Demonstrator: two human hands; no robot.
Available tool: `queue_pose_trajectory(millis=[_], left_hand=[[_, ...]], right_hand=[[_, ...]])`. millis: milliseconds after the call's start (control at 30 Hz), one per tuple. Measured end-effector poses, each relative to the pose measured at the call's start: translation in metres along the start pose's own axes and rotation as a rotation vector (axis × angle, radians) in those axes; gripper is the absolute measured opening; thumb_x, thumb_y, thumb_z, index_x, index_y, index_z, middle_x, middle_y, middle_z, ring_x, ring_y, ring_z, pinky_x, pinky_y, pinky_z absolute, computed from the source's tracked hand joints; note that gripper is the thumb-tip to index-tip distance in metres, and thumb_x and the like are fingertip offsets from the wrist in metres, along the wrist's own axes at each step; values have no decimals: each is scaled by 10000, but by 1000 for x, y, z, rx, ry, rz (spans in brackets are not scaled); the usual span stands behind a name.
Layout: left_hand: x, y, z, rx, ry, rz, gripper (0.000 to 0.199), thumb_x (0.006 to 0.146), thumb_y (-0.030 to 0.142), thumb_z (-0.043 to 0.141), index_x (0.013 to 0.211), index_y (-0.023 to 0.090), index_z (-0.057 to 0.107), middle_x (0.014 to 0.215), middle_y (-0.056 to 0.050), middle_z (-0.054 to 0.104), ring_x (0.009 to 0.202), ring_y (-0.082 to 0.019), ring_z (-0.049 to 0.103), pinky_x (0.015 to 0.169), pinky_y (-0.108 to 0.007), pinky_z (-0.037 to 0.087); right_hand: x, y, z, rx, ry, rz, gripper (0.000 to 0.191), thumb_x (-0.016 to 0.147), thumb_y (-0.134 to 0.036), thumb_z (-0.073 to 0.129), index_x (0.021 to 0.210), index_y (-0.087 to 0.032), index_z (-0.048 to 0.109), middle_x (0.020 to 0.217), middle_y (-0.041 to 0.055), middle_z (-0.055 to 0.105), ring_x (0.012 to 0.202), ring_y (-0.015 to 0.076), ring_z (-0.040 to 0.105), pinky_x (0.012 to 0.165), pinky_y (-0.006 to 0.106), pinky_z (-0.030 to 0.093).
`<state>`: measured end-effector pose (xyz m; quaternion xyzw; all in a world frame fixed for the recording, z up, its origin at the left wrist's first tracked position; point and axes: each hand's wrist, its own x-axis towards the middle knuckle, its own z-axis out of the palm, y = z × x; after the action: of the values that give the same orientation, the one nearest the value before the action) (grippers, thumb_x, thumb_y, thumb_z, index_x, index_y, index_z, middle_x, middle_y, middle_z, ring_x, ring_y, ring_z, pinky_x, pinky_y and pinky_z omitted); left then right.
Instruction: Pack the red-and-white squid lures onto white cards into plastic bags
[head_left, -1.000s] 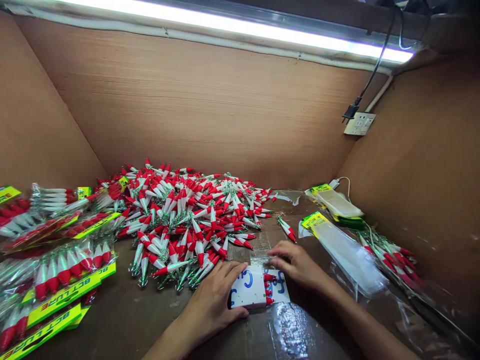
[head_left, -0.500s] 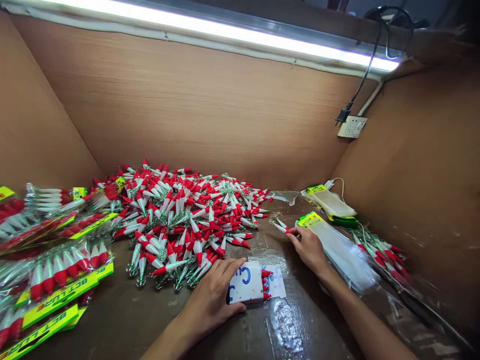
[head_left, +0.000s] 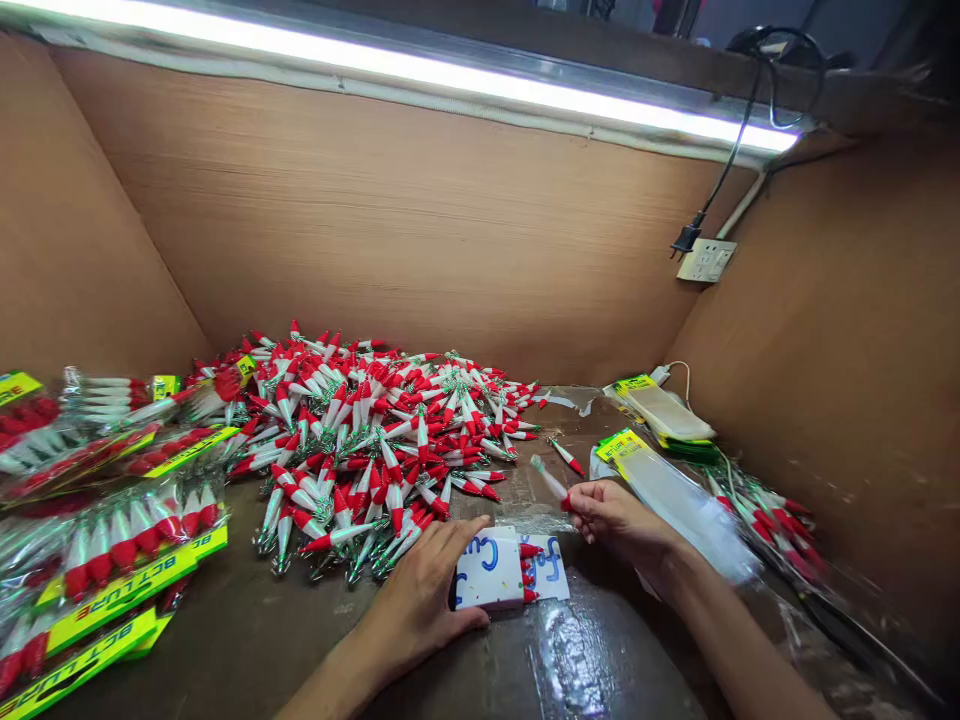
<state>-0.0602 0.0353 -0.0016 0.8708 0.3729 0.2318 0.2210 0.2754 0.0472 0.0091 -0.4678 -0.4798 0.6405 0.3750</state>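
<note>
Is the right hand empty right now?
No, the right hand pinches a lure by its red end, with the pale body sticking out past the fingertips.

The left hand (head_left: 420, 575) spans a white box (head_left: 486, 578) on the brown bench (head_left: 262, 645), thumb at its near side, fingers at its far side. Red tips (head_left: 529, 578) poke out of the box's right end, over a lettered flap (head_left: 553, 568). The right hand (head_left: 630, 525) pinches a lure (head_left: 552, 482) by its red end, clear of the box. Another lure (head_left: 566, 457) lies just beyond. A big red-and-white pile (head_left: 360, 430) fills the middle; filled packs (head_left: 120, 545) lie at left, clear bags (head_left: 664, 495) at right, near a smaller heap (head_left: 772, 520). Above are a lit tube (head_left: 420, 65), a socket (head_left: 709, 260) and a hanging plug (head_left: 688, 238).
</note>
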Motion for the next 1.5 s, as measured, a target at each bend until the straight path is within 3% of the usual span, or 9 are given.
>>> queue_pose_trajectory(millis=[167, 300, 400, 500, 700, 867, 1067, 1200, 1500], left_hand=[[0, 0, 1, 10, -3, -7, 1038, 640, 284, 932, 1509, 356, 368, 1384, -56, 585, 1222, -310, 552, 1047, -475, 455], [1, -1, 3, 9, 2, 6, 1043, 631, 277, 932, 1507, 354, 371, 1386, -60, 586, 1221, -316, 554, 1046, -478, 453], [1, -3, 2, 14, 3, 11, 1005, 638, 287, 924, 1491, 347, 398, 1367, -57, 597, 1201, -312, 567, 1030, -472, 464], [2, -6, 1, 22, 14, 11, 918, 650, 283, 911, 1447, 333, 459, 1342, -52, 608, 1190, -305, 576, 1022, -464, 474], [5, -12, 3, 28, 10, 37, 823, 669, 278, 897, 1395, 320, 512, 1358, -64, 592, 1211, -306, 573, 1042, -479, 476], [5, -15, 4, 48, 6, 62, 769, 709, 299, 875, 1393, 316, 524, 1373, -76, 581, 1220, -310, 573, 1046, -489, 480], [5, -15, 4, 94, -9, 53, 750, 724, 311, 866, 1396, 332, 534, 1394, -87, 564, 1222, -319, 574, 1043, -503, 485], [4, -10, 2, 101, -24, 43, 757, 738, 292, 851, 1414, 337, 514, 1406, -82, 551, 1237, -312, 560, 1052, -498, 479], [2, -3, -2, 134, -78, 27, 762, 746, 298, 847, 1423, 412, 517, 1438, -66, 520, 1252, -331, 540, 1053, -526, 470]], right_hand=[[-4, -1, -16, -674, 8, -56, 283, 831, -436, 742, 898, -162, 770, 850, 33, 751, 784, 186, 633, 672, 254, 425], [0, 6, 14, -854, 40, -98, 219, 889, -389, 663, 929, -200, 768, 863, 14, 760, 796, 195, 652, 670, 262, 413], [5, 13, 42, -988, 145, -221, 175, 904, -355, 661, 904, -210, 758, 884, 23, 748, 831, 196, 649, 714, 270, 413], [7, 13, 52, -1113, 194, -349, 136, 923, -331, 667, 899, -216, 735, 903, 28, 729, 883, 196, 631, 754, 270, 413], [1, 0, 36, -1236, 123, -426, 181, 981, -383, 620, 959, -233, 719, 943, 32, 721, 911, 196, 611, 772, 269, 420], [8, 10, 43, -1272, 16, -457, 241, 1024, -377, 546, 980, -227, 730, 944, 39, 725, 898, 189, 610, 776, 269, 429], [13, 19, 45, -1224, 92, -523, 166, 981, -316, 631, 1104, -227, 700, 999, 39, 705, 947, 190, 610, 798, 268, 440], [13, 18, 41, -1213, 59, -527, 68, 965, -275, 657, 979, -212, 681, 944, 16, 694, 898, 169, 610, 771, 253, 433], [17, 26, 51, -1397, 120, -595, 127, 978, -315, 635, 942, -199, 669, 940, 38, 685, 892, 190, 574, 785, 297, 393]])
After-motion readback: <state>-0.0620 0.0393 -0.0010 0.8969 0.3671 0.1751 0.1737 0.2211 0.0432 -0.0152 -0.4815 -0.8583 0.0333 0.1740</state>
